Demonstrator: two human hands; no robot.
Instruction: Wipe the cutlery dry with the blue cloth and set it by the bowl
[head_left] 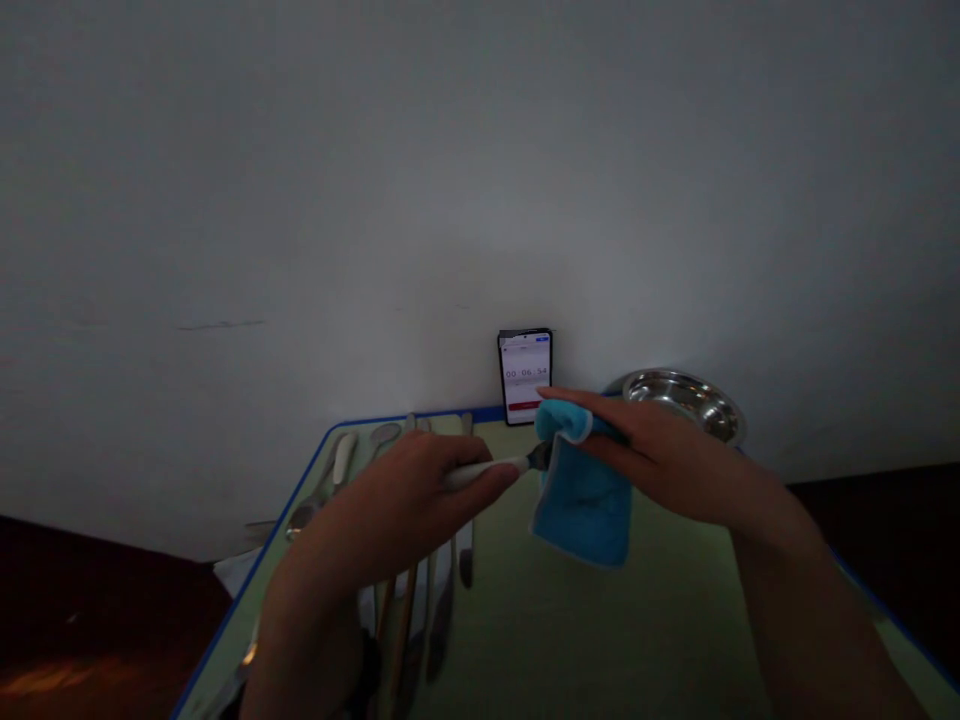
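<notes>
My left hand [442,480] grips the white handle [487,470] of a piece of cutlery, with the thumb laid along it. Its metal neck [538,457] runs into a blue cloth [589,505], and the cloth covers the head, so I cannot tell its kind. Folded over that end, the cloth is pinched in my right hand [649,445], and its lower part hangs down above the table. Partly behind my left forearm lie several knives [466,555], spoons [301,518] and thin brown sticks [405,625].
A phone [525,375] showing a running timer leans against the wall [480,200] at the table's back edge. To the right stands a shiny metal bowl [686,395], partly behind my right hand. The pale green table [562,640] has a blue rim.
</notes>
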